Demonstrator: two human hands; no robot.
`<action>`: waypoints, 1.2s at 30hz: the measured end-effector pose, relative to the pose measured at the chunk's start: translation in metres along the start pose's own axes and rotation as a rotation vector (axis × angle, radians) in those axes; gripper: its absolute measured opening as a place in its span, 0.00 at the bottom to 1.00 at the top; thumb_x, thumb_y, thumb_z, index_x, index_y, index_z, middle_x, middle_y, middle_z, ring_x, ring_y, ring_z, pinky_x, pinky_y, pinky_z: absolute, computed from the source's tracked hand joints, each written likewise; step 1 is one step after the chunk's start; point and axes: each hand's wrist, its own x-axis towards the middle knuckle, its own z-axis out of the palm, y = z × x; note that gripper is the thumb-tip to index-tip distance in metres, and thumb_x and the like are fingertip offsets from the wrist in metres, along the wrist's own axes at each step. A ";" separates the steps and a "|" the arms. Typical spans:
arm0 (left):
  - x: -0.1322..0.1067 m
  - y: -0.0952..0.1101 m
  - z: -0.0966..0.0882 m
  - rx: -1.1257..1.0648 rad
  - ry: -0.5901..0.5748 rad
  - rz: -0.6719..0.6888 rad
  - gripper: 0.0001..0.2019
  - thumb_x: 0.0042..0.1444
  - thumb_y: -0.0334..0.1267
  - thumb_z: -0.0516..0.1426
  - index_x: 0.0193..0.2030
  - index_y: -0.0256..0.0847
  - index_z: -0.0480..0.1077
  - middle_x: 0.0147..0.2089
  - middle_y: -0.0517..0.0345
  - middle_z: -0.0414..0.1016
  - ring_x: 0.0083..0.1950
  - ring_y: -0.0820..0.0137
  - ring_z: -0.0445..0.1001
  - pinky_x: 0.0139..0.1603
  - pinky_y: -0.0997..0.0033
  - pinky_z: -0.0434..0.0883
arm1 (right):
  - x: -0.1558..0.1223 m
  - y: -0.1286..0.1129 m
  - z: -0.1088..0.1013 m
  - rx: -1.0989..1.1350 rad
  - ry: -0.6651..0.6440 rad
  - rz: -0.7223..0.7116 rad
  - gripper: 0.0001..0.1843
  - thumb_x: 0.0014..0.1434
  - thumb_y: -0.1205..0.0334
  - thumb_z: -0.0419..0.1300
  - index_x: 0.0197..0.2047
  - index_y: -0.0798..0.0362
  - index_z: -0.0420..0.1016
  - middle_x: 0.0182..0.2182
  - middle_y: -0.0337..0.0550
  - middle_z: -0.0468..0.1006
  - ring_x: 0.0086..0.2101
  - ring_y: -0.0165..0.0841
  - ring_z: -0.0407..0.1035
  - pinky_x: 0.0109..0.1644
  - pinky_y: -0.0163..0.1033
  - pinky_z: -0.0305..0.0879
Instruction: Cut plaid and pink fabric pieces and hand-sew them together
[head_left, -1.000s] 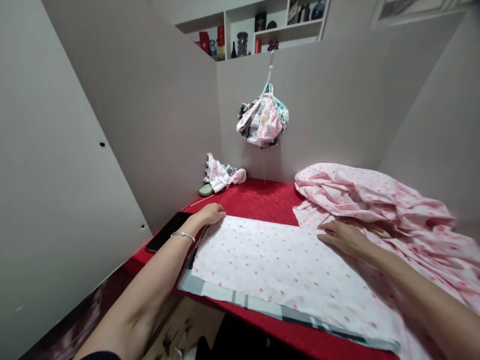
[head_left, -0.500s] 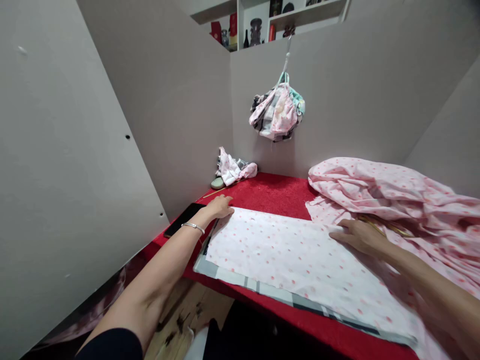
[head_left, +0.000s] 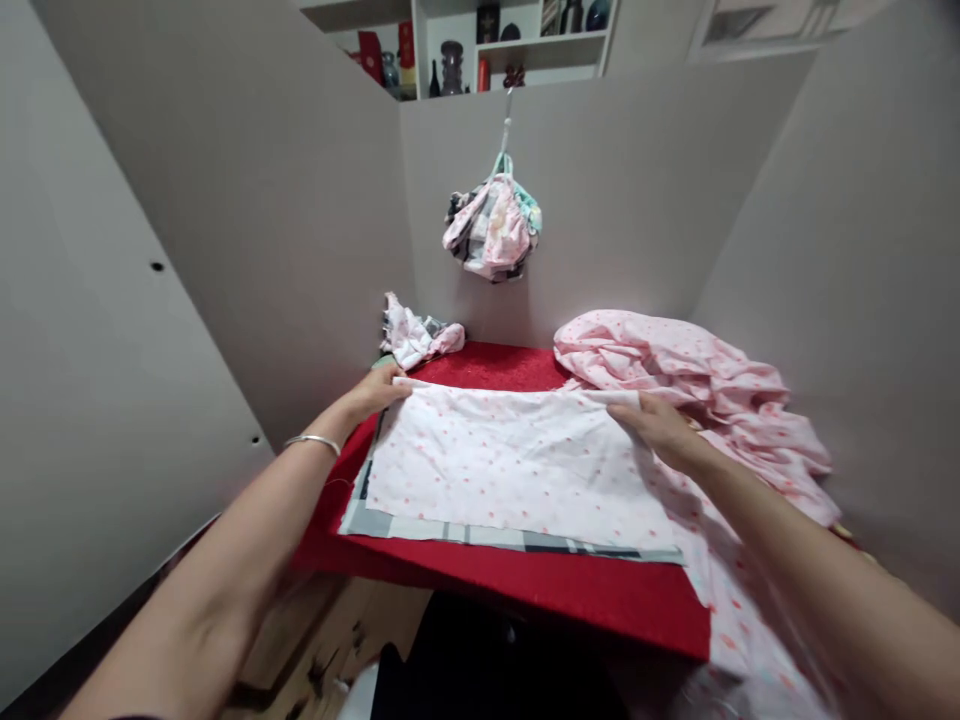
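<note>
A white cloth with pink dots [head_left: 510, 460] lies folded over a grey plaid cloth [head_left: 442, 530], whose edge shows along the front and left. My left hand [head_left: 379, 390] pinches the dotted cloth's far left corner, thumb on top. At the far right, my right hand [head_left: 664, 428] grips the same cloth's upper edge. That far edge is drawn up and taut between both hands. Past my right hand, the pink dotted fabric continues down over the front right of the table.
The table has a red cover [head_left: 487, 368]. A heap of pink dotted fabric [head_left: 675, 350] lies at the back right. Crumpled scraps [head_left: 420, 335] sit in the back left corner. A bundle of gathered cloth [head_left: 495, 230] hangs from a hook on the grey partition [head_left: 600, 200].
Both hands now hold the dotted cloth's far edge, which has come up and away from me. Earlier they rested at its corners. The view has turned right.
</note>
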 end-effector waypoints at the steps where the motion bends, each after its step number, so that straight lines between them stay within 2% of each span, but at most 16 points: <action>1: 0.003 0.005 -0.004 -0.043 0.032 0.019 0.11 0.43 0.36 0.61 0.33 0.37 0.66 0.23 0.67 0.66 0.24 0.75 0.66 0.26 0.77 0.63 | 0.002 -0.002 0.000 0.023 -0.001 0.009 0.12 0.42 0.54 0.59 0.25 0.54 0.66 0.18 0.38 0.68 0.21 0.29 0.61 0.23 0.34 0.56; 3: 0.008 0.018 -0.010 -0.116 0.079 0.053 0.12 0.40 0.36 0.61 0.33 0.37 0.66 0.23 0.66 0.67 0.23 0.75 0.65 0.26 0.76 0.62 | 0.003 -0.005 -0.001 0.084 -0.010 0.020 0.11 0.43 0.55 0.59 0.25 0.54 0.65 0.19 0.37 0.68 0.20 0.27 0.60 0.22 0.33 0.55; 8: 0.013 0.050 -0.024 -0.193 0.124 0.121 0.12 0.38 0.34 0.60 0.34 0.37 0.67 0.26 0.63 0.70 0.25 0.74 0.67 0.26 0.77 0.63 | -0.005 -0.018 -0.008 0.218 -0.062 -0.015 0.17 0.45 0.56 0.61 0.18 0.52 0.57 0.14 0.30 0.57 0.17 0.22 0.49 0.18 0.30 0.46; 11: 0.015 0.069 -0.041 -0.160 0.165 0.133 0.11 0.38 0.30 0.58 0.33 0.37 0.68 0.26 0.64 0.69 0.25 0.75 0.65 0.25 0.78 0.61 | -0.021 -0.034 -0.007 0.291 -0.123 -0.031 0.16 0.47 0.55 0.62 0.20 0.53 0.61 0.15 0.32 0.61 0.17 0.23 0.53 0.20 0.31 0.52; 13: 0.017 0.084 -0.058 -0.069 0.224 0.128 0.12 0.39 0.29 0.57 0.34 0.38 0.69 0.26 0.64 0.68 0.24 0.75 0.64 0.24 0.79 0.60 | -0.036 -0.050 -0.002 0.414 -0.205 -0.038 0.12 0.48 0.56 0.62 0.26 0.55 0.69 0.21 0.37 0.70 0.21 0.27 0.62 0.26 0.33 0.61; 15: 0.022 0.104 -0.076 0.071 0.289 0.128 0.13 0.41 0.28 0.56 0.37 0.38 0.70 0.27 0.63 0.69 0.25 0.75 0.65 0.25 0.79 0.60 | -0.054 -0.069 0.006 0.616 -0.312 -0.035 0.13 0.50 0.58 0.62 0.38 0.56 0.74 0.30 0.43 0.77 0.29 0.32 0.70 0.35 0.38 0.67; 17: 0.030 0.130 -0.088 0.235 0.339 0.149 0.14 0.43 0.29 0.56 0.40 0.38 0.71 0.30 0.61 0.71 0.28 0.73 0.67 0.27 0.78 0.62 | -0.074 -0.085 0.013 0.744 -0.355 -0.005 0.16 0.52 0.60 0.62 0.44 0.56 0.74 0.35 0.47 0.78 0.31 0.36 0.72 0.37 0.40 0.69; 19: 0.042 0.158 -0.088 0.408 0.371 0.194 0.15 0.46 0.31 0.56 0.43 0.38 0.70 0.34 0.58 0.73 0.33 0.69 0.70 0.32 0.75 0.65 | -0.091 -0.094 0.016 0.828 -0.362 0.028 0.19 0.54 0.60 0.61 0.49 0.55 0.72 0.38 0.48 0.79 0.34 0.38 0.73 0.38 0.41 0.70; 21: 0.057 0.181 -0.072 0.534 0.381 0.253 0.15 0.49 0.32 0.57 0.46 0.38 0.70 0.41 0.54 0.74 0.42 0.64 0.71 0.40 0.71 0.67 | -0.104 -0.094 0.018 0.850 -0.331 0.070 0.22 0.55 0.57 0.61 0.53 0.53 0.70 0.42 0.48 0.78 0.38 0.40 0.74 0.39 0.42 0.70; 23: 0.073 0.195 -0.039 0.562 0.344 0.298 0.15 0.52 0.32 0.56 0.48 0.39 0.70 0.45 0.53 0.74 0.48 0.61 0.70 0.48 0.66 0.66 | -0.111 -0.086 0.019 0.804 -0.264 0.130 0.25 0.54 0.54 0.62 0.54 0.52 0.69 0.43 0.48 0.78 0.40 0.42 0.74 0.40 0.42 0.70; 27: 0.095 0.191 0.061 0.574 0.196 0.369 0.14 0.59 0.38 0.55 0.52 0.40 0.67 0.51 0.51 0.71 0.53 0.60 0.69 0.54 0.53 0.65 | -0.115 -0.041 0.026 0.636 -0.072 0.290 0.27 0.50 0.49 0.62 0.51 0.55 0.70 0.41 0.50 0.79 0.39 0.44 0.74 0.39 0.43 0.70; 29: 0.095 0.180 0.115 0.568 0.100 0.396 0.16 0.60 0.42 0.55 0.53 0.38 0.66 0.53 0.50 0.68 0.51 0.62 0.70 0.51 0.53 0.69 | -0.116 -0.010 0.025 0.475 0.019 0.335 0.26 0.49 0.47 0.61 0.46 0.56 0.72 0.39 0.51 0.80 0.39 0.45 0.74 0.38 0.43 0.70; 31: 0.091 0.167 0.159 0.550 0.002 0.430 0.17 0.60 0.42 0.55 0.54 0.38 0.65 0.54 0.49 0.67 0.51 0.62 0.70 0.50 0.53 0.70 | -0.118 0.021 0.018 0.284 0.043 0.353 0.26 0.47 0.44 0.60 0.42 0.57 0.71 0.37 0.53 0.79 0.37 0.46 0.74 0.38 0.45 0.71; 33: 0.088 0.153 0.182 0.516 -0.092 0.455 0.17 0.60 0.41 0.55 0.54 0.39 0.65 0.55 0.49 0.67 0.51 0.62 0.70 0.49 0.54 0.70 | -0.125 0.044 0.006 0.097 0.088 0.335 0.29 0.47 0.42 0.57 0.44 0.56 0.68 0.37 0.54 0.78 0.35 0.46 0.75 0.37 0.47 0.72; 34: 0.087 0.146 0.185 0.494 -0.135 0.462 0.17 0.60 0.41 0.55 0.54 0.39 0.65 0.54 0.49 0.67 0.50 0.63 0.70 0.49 0.54 0.70 | -0.129 0.052 -0.001 -0.013 0.137 0.286 0.29 0.48 0.41 0.56 0.45 0.55 0.67 0.38 0.55 0.78 0.36 0.46 0.75 0.38 0.48 0.72; 36: 0.087 0.131 0.174 0.440 -0.197 0.465 0.16 0.60 0.41 0.54 0.53 0.39 0.66 0.53 0.50 0.68 0.49 0.64 0.71 0.48 0.56 0.71 | -0.140 0.059 -0.013 -0.263 0.223 0.097 0.26 0.49 0.42 0.56 0.46 0.52 0.68 0.42 0.55 0.77 0.39 0.47 0.74 0.41 0.50 0.72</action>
